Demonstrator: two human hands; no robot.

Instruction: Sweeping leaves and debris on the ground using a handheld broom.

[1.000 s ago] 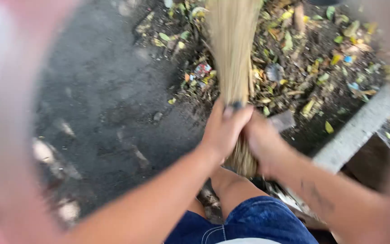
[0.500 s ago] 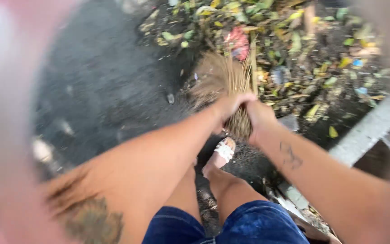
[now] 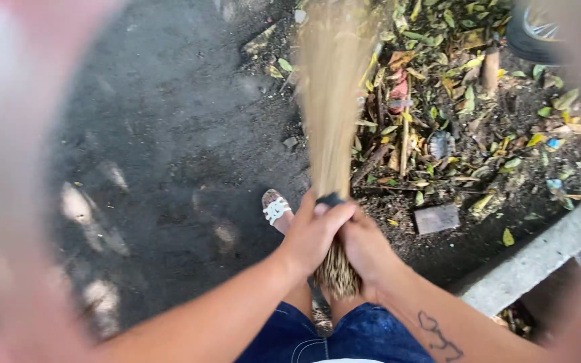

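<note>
A straw broom [image 3: 329, 101] of long pale bristles points away from me over dark ground, blurred with motion. My left hand [image 3: 312, 232] and my right hand [image 3: 364, 247] are wrapped side by side around its bound lower end, just under a black band [image 3: 331, 199]. The cut butt of the bundle [image 3: 337, 277] sticks out below my hands, above my blue shorts. The bristle tips reach the edge of a heap of dry leaves and litter [image 3: 452, 114].
My sandalled foot [image 3: 276, 207] stands on the dark pavement [image 3: 169, 148] left of the broom. A flat stone [image 3: 437, 218] lies by the leaves. A pale concrete kerb [image 3: 532, 259] runs along the lower right. A tyre [image 3: 532, 33] shows at top right.
The broom has swung from a short, low stroke in the litter to stretched out straight ahead. My hands have drawn back toward my body.
</note>
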